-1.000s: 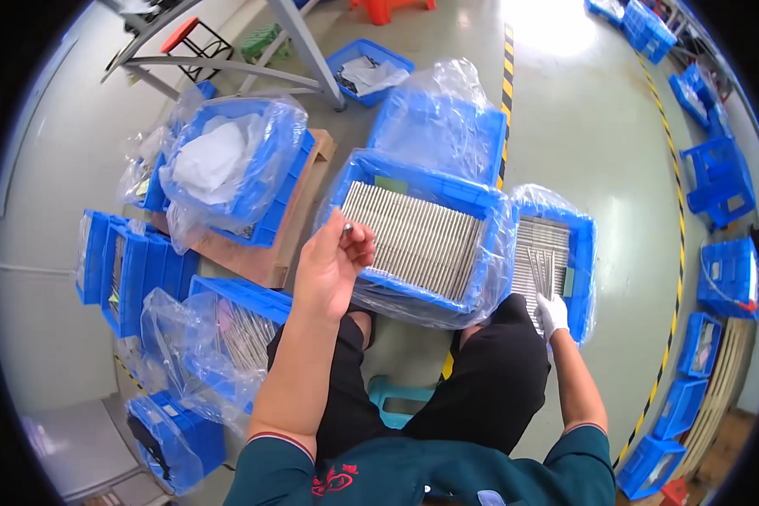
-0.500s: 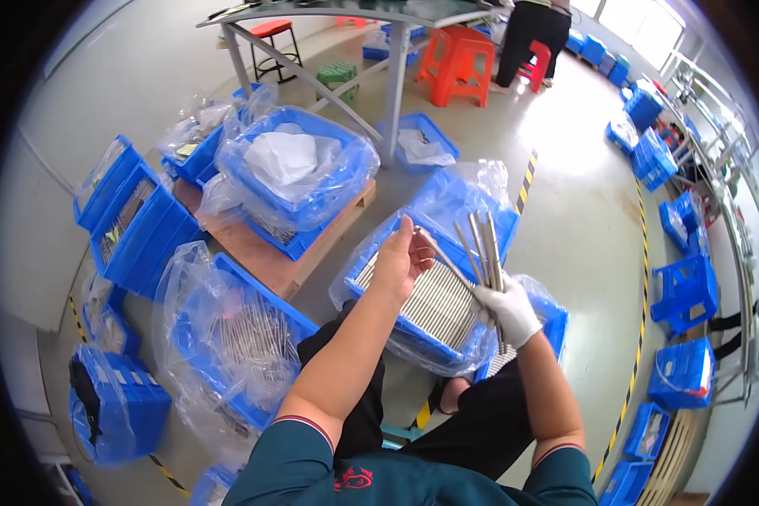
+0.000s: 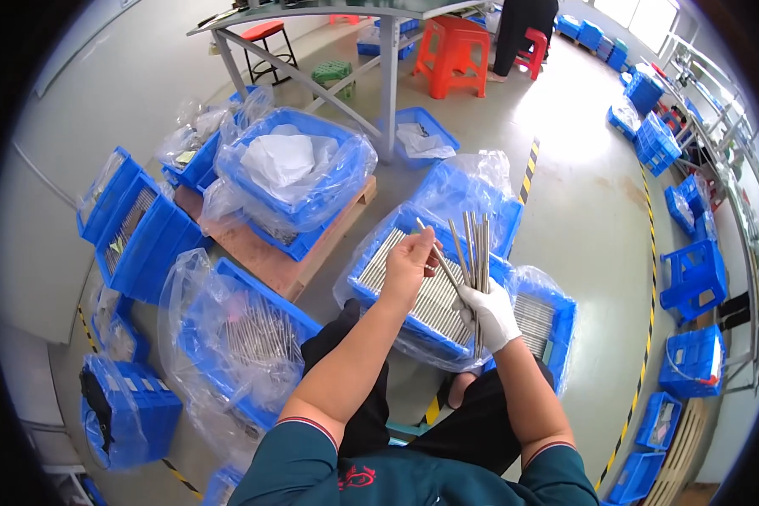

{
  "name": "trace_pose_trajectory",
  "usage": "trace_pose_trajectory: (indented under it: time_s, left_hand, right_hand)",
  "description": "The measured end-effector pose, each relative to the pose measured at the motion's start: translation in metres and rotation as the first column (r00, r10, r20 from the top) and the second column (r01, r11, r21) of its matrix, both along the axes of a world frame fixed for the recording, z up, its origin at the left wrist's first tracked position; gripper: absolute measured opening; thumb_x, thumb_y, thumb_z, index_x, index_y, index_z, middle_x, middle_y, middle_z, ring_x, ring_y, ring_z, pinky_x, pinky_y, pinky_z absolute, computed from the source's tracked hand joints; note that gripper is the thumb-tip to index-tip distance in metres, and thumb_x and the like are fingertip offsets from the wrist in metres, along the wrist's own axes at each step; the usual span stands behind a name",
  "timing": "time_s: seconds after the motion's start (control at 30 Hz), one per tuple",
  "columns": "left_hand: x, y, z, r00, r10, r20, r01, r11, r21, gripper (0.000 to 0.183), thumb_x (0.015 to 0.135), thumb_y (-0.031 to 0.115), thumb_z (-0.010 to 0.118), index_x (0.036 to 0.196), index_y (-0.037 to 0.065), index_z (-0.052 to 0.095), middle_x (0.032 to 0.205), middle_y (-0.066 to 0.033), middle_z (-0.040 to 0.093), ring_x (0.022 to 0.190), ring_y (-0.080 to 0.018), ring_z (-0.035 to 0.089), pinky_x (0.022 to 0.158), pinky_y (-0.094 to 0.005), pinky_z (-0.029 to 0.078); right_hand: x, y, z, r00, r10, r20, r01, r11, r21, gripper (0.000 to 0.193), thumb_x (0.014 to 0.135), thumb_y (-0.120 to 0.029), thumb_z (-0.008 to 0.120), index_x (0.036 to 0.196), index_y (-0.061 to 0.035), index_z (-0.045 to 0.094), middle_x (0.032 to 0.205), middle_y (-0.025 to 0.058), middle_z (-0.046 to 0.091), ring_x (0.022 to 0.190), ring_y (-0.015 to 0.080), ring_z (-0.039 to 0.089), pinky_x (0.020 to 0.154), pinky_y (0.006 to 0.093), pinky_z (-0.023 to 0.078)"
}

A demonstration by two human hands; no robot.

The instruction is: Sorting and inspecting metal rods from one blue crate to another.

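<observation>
My right hand (image 3: 495, 319), in a white glove, is wrapped round a bundle of thin metal rods (image 3: 479, 249) that stand up and fan out slightly from the grip. My bare left hand (image 3: 407, 268) pinches one slanted metal rod (image 3: 451, 271), whose lower end reaches the gloved fingers. Both hands are above a blue crate (image 3: 364, 293) lined with clear plastic. Inside it, many similar rods (image 3: 381, 260) lie side by side in a tight layer.
Right of my knees stands another blue crate (image 3: 565, 333) of rods. At left, a plastic-lined crate (image 3: 266, 295) holds loose thin metal pieces. Stacked crates (image 3: 358, 160) rest on a wooden pallet (image 3: 287, 274). Farther off are a table leg (image 3: 388, 93), red stools (image 3: 451, 55) and a standing person.
My left fingers have closed into a pinch on the slanted rod, a little nearer the bundle. The gloved hand with its rods has shifted slightly left. The view has moved a little.
</observation>
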State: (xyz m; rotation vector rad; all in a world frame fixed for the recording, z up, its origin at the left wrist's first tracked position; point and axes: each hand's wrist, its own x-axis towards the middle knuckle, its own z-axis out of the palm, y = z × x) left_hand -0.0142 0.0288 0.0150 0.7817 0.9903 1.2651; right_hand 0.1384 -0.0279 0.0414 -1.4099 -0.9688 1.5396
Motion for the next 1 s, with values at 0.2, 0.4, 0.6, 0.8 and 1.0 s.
trace_pose_trajectory:
  time_s: [0.2, 0.4, 0.6, 0.8, 1.0]
  left_hand:
    - [0.01, -0.004, -0.008, 0.974, -0.2, -0.109, 0.207, 0.977, 0.05, 0.037, 0.092, 0.04, 0.052, 0.091, 0.006, 0.065, 0.075, 0.0016, 0.059, 0.067, -0.0058, 0.055, 0.059, -0.0202, 0.044]
    - [0.012, -0.005, -0.003, 0.964, -0.242, 0.109, 0.246, 0.969, -0.019, 0.029, 0.094, 0.031, 0.051, 0.099, 0.007, 0.065, 0.08, 0.0012, 0.061, 0.071, -0.0057, 0.056, 0.063, -0.0208, 0.044]
    - [0.017, -0.015, -0.014, 0.956, -0.275, -0.104, 0.277, 0.961, 0.007, 0.03, 0.093, 0.033, 0.053, 0.093, 0.006, 0.065, 0.075, 0.0023, 0.059, 0.069, -0.0055, 0.053, 0.063, -0.0207, 0.041]
    - [0.027, -0.022, -0.019, 0.976, -0.205, -0.077, 0.207, 0.978, 0.022, 0.026, 0.094, 0.026, 0.051, 0.088, 0.004, 0.062, 0.073, 0.0016, 0.057, 0.066, -0.0059, 0.05, 0.061, -0.0216, 0.04]
    - [0.014, -0.022, -0.006, 0.958, -0.288, 0.003, 0.287, 0.955, 0.075, 0.025, 0.096, 0.029, 0.046, 0.088, 0.007, 0.055, 0.072, 0.0004, 0.057, 0.064, -0.0065, 0.049, 0.059, -0.0211, 0.038]
  right_hand:
    - [0.006, 0.006, -0.003, 0.995, -0.068, -0.07, 0.068, 0.998, 0.0, 0.013, 0.084, -0.017, 0.059, 0.088, -0.0052, 0.053, 0.063, 0.0032, 0.055, 0.043, 0.0058, 0.044, 0.037, 0.0201, 0.033]
    - [0.008, 0.005, -0.004, 0.983, -0.092, -0.158, 0.083, 0.995, -0.063, 0.014, 0.084, -0.017, 0.06, 0.087, -0.0058, 0.053, 0.062, 0.0031, 0.054, 0.042, 0.0066, 0.044, 0.036, 0.0205, 0.033]
    - [0.0, 0.005, -0.002, 0.974, -0.121, -0.193, 0.109, 0.992, -0.07, 0.015, 0.084, -0.019, 0.061, 0.088, -0.0058, 0.054, 0.062, 0.0024, 0.054, 0.042, 0.0065, 0.045, 0.035, 0.0205, 0.033]
    - [-0.002, 0.011, -0.004, 0.957, -0.126, -0.262, 0.104, 0.99, -0.097, 0.016, 0.084, -0.017, 0.061, 0.093, -0.0043, 0.055, 0.065, 0.0034, 0.056, 0.046, 0.0085, 0.049, 0.04, 0.0221, 0.039]
    - [0.025, 0.028, -0.015, 0.978, -0.193, -0.085, 0.201, 0.974, 0.104, 0.017, 0.078, -0.014, 0.064, 0.083, -0.0056, 0.05, 0.059, -0.0004, 0.047, 0.042, 0.0068, 0.04, 0.038, 0.0222, 0.031]
